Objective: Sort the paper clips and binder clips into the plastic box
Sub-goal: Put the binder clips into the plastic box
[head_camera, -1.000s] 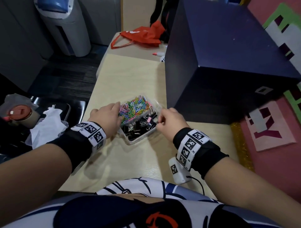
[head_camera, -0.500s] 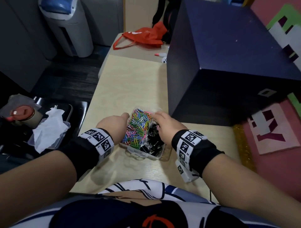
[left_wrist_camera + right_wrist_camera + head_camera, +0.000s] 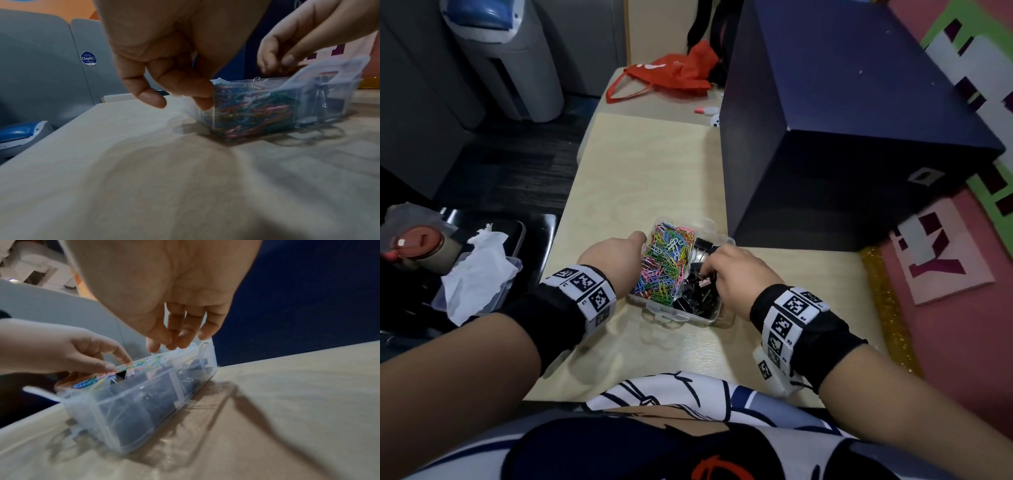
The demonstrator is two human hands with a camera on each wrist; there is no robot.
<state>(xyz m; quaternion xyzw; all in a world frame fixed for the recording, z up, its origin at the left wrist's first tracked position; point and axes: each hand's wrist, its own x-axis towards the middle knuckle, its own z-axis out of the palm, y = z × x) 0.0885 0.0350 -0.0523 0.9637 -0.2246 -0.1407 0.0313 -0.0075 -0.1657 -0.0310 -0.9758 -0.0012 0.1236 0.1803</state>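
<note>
The plastic box (image 3: 671,313) sits on the counter (image 3: 640,178) just in front of the person, near the lower corner of the big dark blue box (image 3: 859,137). Inside it, the coloured paper clips (image 3: 666,263) fill the compartment on the left-hand side and the black binder clips (image 3: 697,291) fill the compartments on the right-hand side; nothing loose shows on the counter around it, so the sorting looks close to done.

The left hand (image 3: 616,262) is at the box's left wall, its fingers (image 3: 202,100) curled down onto the rim at a corner, steadying it. The right hand (image 3: 736,274) hovers over the binder-clip side with its fingertips (image 3: 180,342) drawn together just above the rim; whether they pinch a clip I cannot tell, as the views are blurred there.

The step in hand appears to be tidying the last clips. To do it well, keep the left hand bracing the wall so the light box does not skid or tip. Press or drop binder clips straight down on their own side of the divider, since the paper clips are heaped near the rim and could spill across. A wire handle stands above the far rim and would want folding flat.
</note>
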